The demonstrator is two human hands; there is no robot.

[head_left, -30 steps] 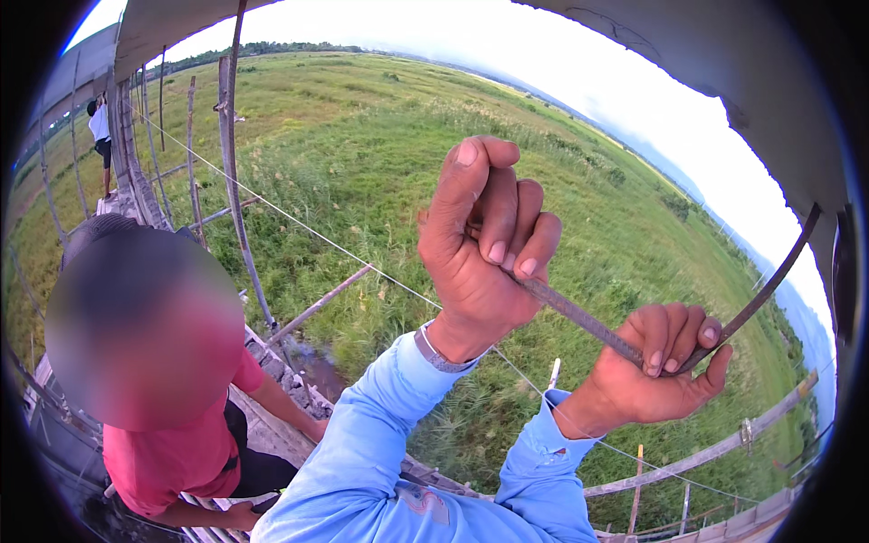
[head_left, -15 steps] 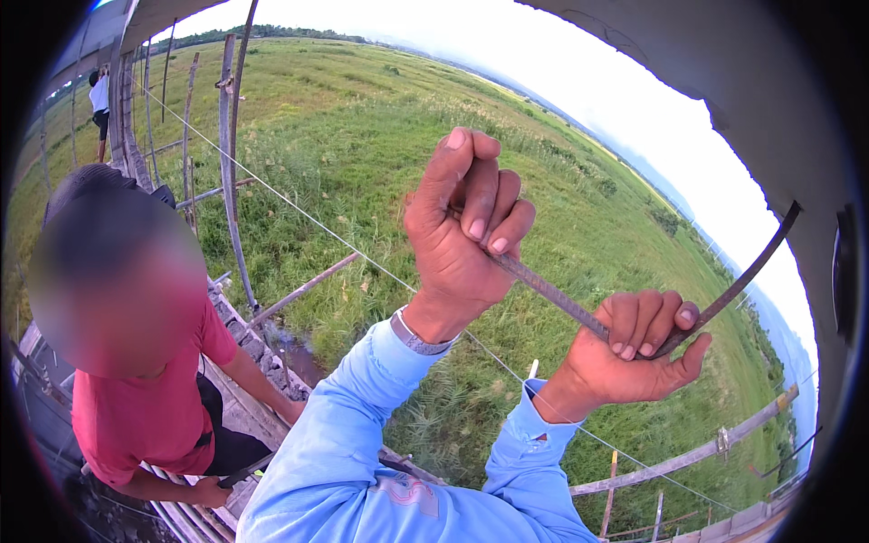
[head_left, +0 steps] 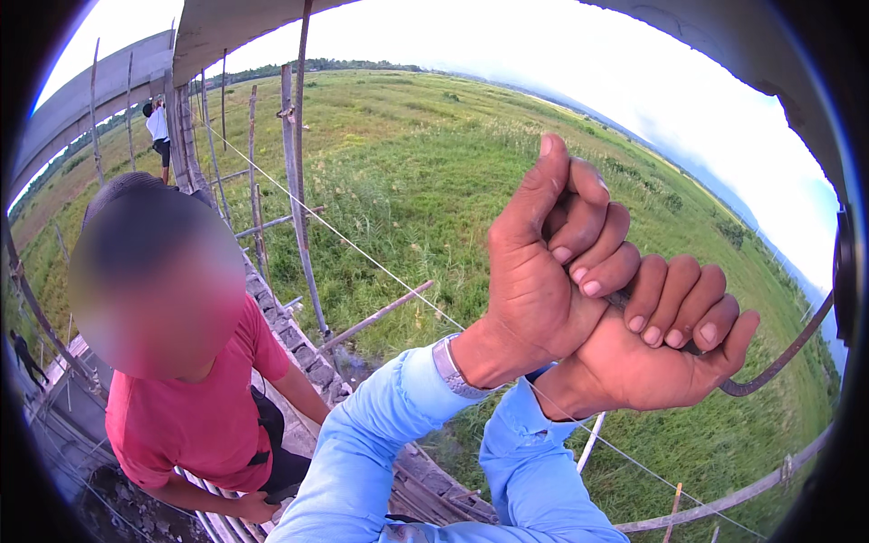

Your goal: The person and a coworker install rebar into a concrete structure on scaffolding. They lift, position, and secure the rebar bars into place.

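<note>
Both my hands are raised in front of me, wrapped around a dark, bent steel bar (head_left: 786, 360). My left hand (head_left: 541, 294), with a band at the wrist, is closed on the bar's left part. Right beside it, touching or nearly so, my right hand (head_left: 656, 357) grips the bar with curled fingers. Only a short piece of the bar shows between the hands. Past my right hand it curves up toward the dark right rim. My fingers and palms hide the rest.
A co-worker in a red shirt (head_left: 195, 425) stands close at my left. A white string (head_left: 362, 252) crosses diagonally behind my hands. Upright wooden poles (head_left: 294, 163) and a block wall (head_left: 276, 312) stand beyond. Another person (head_left: 158, 131) is far left. Concrete (head_left: 724, 41) overhangs above.
My hands have come together along the bar, leaving far less of it showing between them. The view has shifted, so the co-worker and poles appear farther right and lower.
</note>
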